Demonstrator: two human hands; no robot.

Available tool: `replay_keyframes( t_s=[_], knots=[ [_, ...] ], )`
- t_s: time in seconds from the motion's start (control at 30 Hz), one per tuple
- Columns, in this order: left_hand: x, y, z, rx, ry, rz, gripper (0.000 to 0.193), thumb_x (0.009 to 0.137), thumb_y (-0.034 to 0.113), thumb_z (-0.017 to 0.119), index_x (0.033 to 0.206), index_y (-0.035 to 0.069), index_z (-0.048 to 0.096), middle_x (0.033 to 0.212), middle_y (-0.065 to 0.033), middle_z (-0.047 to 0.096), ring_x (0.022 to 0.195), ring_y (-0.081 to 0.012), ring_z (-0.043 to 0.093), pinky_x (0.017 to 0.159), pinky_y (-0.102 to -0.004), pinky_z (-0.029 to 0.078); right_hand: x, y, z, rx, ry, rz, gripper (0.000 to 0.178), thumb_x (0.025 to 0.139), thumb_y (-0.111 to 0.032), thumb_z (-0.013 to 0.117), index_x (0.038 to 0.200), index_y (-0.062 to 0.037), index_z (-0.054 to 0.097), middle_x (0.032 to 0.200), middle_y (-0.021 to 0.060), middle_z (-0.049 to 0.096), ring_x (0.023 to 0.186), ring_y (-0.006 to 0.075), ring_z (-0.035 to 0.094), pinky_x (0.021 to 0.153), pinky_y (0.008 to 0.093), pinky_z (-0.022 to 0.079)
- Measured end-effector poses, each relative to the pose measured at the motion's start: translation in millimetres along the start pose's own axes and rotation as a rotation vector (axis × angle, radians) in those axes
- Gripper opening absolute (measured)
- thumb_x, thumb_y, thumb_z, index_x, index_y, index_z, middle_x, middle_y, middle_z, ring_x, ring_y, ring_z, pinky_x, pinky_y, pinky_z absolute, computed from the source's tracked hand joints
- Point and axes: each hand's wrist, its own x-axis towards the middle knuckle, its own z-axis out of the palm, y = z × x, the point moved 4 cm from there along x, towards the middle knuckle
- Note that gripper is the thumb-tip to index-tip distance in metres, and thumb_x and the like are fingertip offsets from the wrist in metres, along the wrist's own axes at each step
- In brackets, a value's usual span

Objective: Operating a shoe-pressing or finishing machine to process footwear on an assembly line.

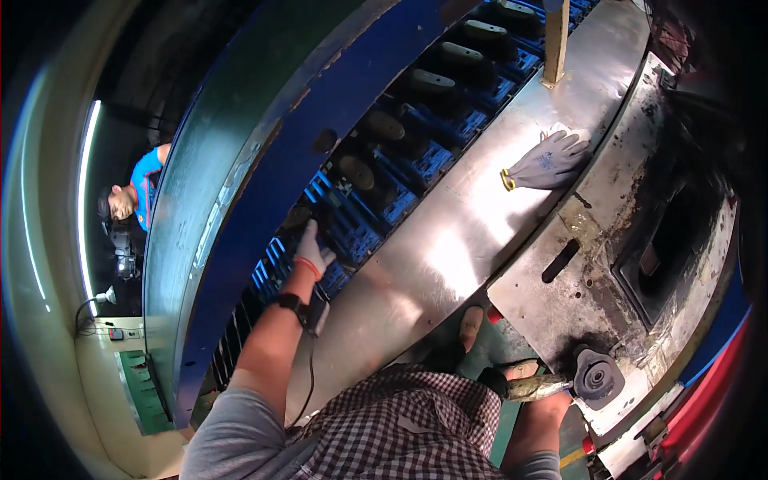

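My left hand (313, 249), in a pale glove with an orange-red cuff, reaches into the blue rack conveyor (416, 168). One finger is stretched out beside a dark shoe-shaped piece (298, 217); the other fingers are partly out of sight. Several similar pieces, such as a dark one with a pale oval top (433, 80), stand in a row along the rack. My right hand (561, 401) is at the lower right, mostly hidden beside a taped cylinder (538, 388) and a dark round fitting (598, 374). What its fingers do does not show.
A grey glove with a yellow cuff (548, 162) lies on the metal ledge (384, 296). At right stands a stained machine table (552, 296) with a slot. A post (555, 44) rises from the ledge. Another person (144, 188) is beyond the conveyor's housing at left.
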Motion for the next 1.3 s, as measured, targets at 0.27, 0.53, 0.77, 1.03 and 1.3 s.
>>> replay_keyframes(
  t_s=[0.27,0.53,0.77,1.03,1.3],
  knots=[
    [111,34,9,-0.161,-0.273,-0.095,0.070,0.095,0.073,0.051,0.138,0.019,0.063,0.148,-0.0046,0.060,0.145,-0.0326,0.044,0.123,-0.0656,0.021,-87,89,-32,0.026,0.043,0.361,0.049,0.106,-0.040,0.053,0.140,-0.0072,0.063,0.147,0.0180,0.059,0.131,0.0276,0.060,0.114,0.0427,0.046],
    [102,38,9,-0.191,-0.062,-0.159,0.056,0.080,0.064,0.067,0.123,0.027,0.072,0.124,0.0036,0.073,0.127,-0.0271,0.059,0.116,-0.0655,0.026,-170,89,-60,0.067,0.049,0.556,0.050,0.106,-0.040,0.054,0.143,-0.0070,0.062,0.150,0.0182,0.058,0.132,0.0264,0.059,0.115,0.0421,0.045],
    [-51,-6,-64,-0.184,-0.452,0.044,0.051,0.086,0.040,0.069,0.124,0.007,0.064,0.125,-0.0144,0.065,0.119,-0.0373,0.060,0.096,-0.0631,0.052,-252,-102,-144,0.696,-0.132,0.247,0.046,0.102,-0.027,0.071,0.141,-0.0043,0.064,0.139,0.0123,0.066,0.123,0.0177,0.064,0.107,0.0357,0.051],
    [-330,-38,56,-0.136,-1.265,-0.348,0.105,0.076,0.032,0.072,0.165,0.003,0.025,0.163,-0.0202,0.041,0.143,-0.0440,0.050,0.125,-0.0602,0.033,-238,-255,-241,0.792,0.285,-0.251,0.092,0.098,-0.016,0.069,0.169,-0.0033,0.012,0.167,0.0235,0.032,0.152,0.0306,0.038,0.124,0.0410,0.032],
    [-458,-7,165,0.277,-1.497,0.545,0.092,0.095,0.029,0.069,0.167,0.001,0.019,0.170,-0.0218,0.027,0.158,-0.0325,0.029,0.127,-0.0467,0.028,-254,-242,-311,0.989,1.052,-0.343,0.093,0.091,-0.022,0.075,0.166,0.0003,0.025,0.170,0.0187,0.032,0.152,0.0237,0.037,0.123,0.0350,0.033]
  ],
)
